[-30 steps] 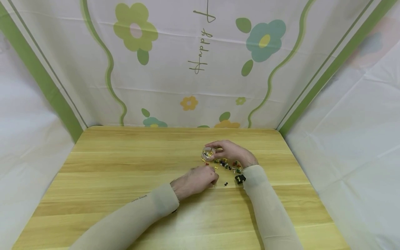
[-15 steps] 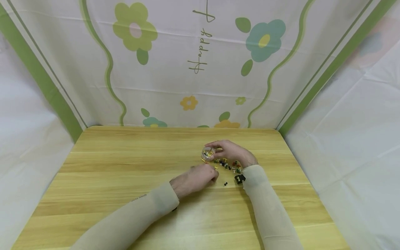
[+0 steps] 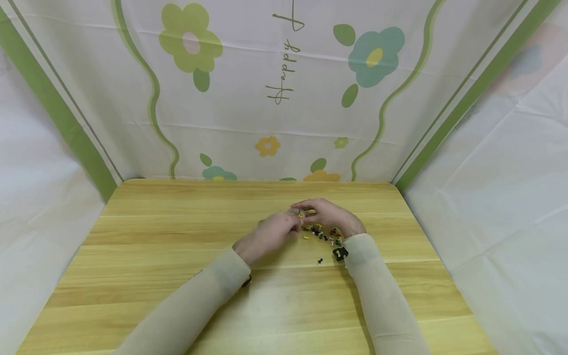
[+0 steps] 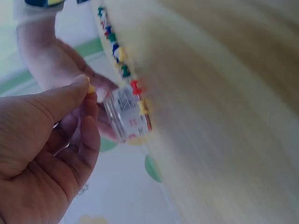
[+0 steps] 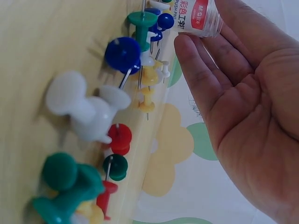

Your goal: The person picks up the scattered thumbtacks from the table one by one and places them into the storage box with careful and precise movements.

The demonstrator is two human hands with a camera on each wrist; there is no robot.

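Observation:
My left hand (image 3: pixel 271 235) pinches a yellow push pin (image 4: pixel 91 87) between thumb and forefinger, right at the mouth of a small clear plastic tub (image 4: pixel 128 112). Fingers and thumb of my right hand (image 3: pixel 330 216) grip the sides of this tub, which stands on the table and has a printed label. In the head view, the left hand covers much of it. Loose push pins lie under and beside the right hand, among them a white pin (image 5: pixel 88 107), a green pin (image 5: pixel 70 186) and a blue pin (image 5: pixel 122 55). A red pin (image 4: pixel 136 87) is close to the tub.
A lone dark push pin (image 3: pixel 320 261) lies nearer the front on the wooden table (image 3: pixel 177 222). Another yellow pin (image 3: pixel 306 237) sits just below the scattered group. A black wrist device (image 3: pixel 340 254) is at the right sleeve. Flower-printed cloth (image 3: pixel 248 98) hangs behind the table.
My left hand has lifted from the table among the pins and moved forward to the tub's mouth, a yellow push pin in its fingers. The right hand stays still on the tub.

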